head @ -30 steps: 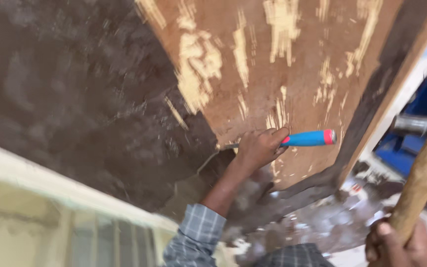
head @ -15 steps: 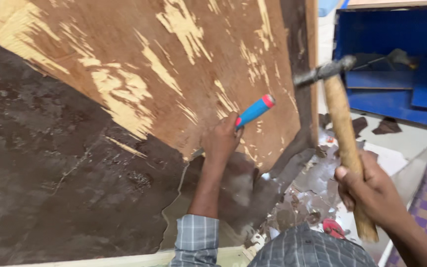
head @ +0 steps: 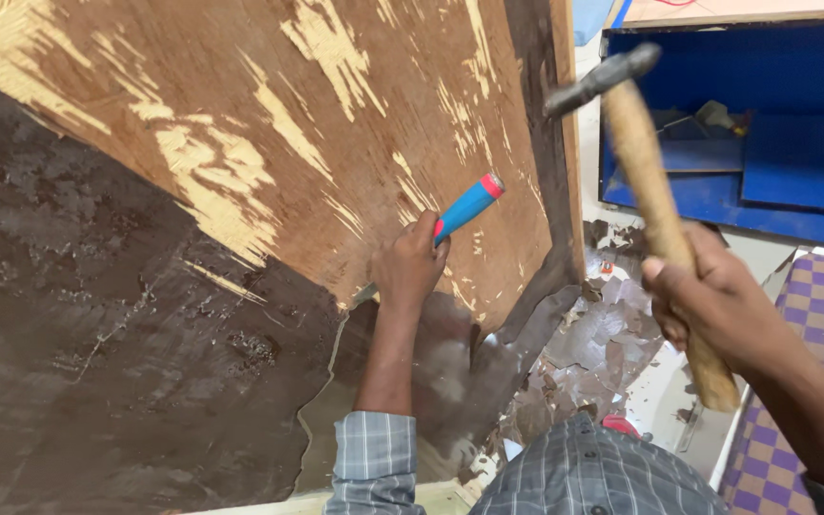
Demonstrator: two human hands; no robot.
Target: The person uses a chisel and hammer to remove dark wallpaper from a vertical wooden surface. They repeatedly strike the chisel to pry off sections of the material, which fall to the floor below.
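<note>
Head view: L hand (head: 412, 267) fist closed round chisel (head: 467, 207), blue handle w/ red end cap sticking up-right out of the fist. Blade end hidden behind the hand, at the edge where the dark skin meets bare wood. R hand (head: 708, 305) closed round hammer (head: 655, 205), grip low on the wooden shaft; dark metal head up top, raised above and right of the chisel, well apart from it, not touching. Board (head: 269, 124) fills most of frame, tilted; upper part stripped, brown w/ pale torn patches. Laminate (head: 97, 334) dark brown, covers lower-left of board, lifted edge curling just below L hand. Peeled scraps (head: 593, 343) piled on floor btwn board and R hand. Blue cabinet (head: 774, 200) top right. Checked purple mat (head: 822, 315) at right edge. Grey plaid sleeve (head: 374, 458) on L forearm.
</note>
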